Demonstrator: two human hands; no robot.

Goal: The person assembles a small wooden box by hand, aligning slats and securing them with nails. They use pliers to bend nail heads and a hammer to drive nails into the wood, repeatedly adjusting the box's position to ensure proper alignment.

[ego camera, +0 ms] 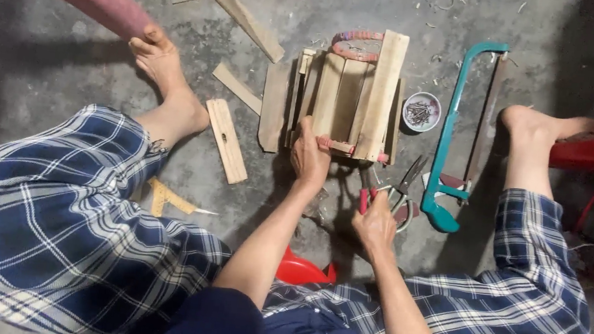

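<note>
The left hand presses on the near edge of the wooden slat crate to keep it steady on the concrete floor. The right hand closes around red-handled pliers, their tip at the crate's edge, beside the scissors.

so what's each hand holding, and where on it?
Left hand grips the wooden crate at its near edge. Right hand holds red-handled pliers by the handles.
</note>
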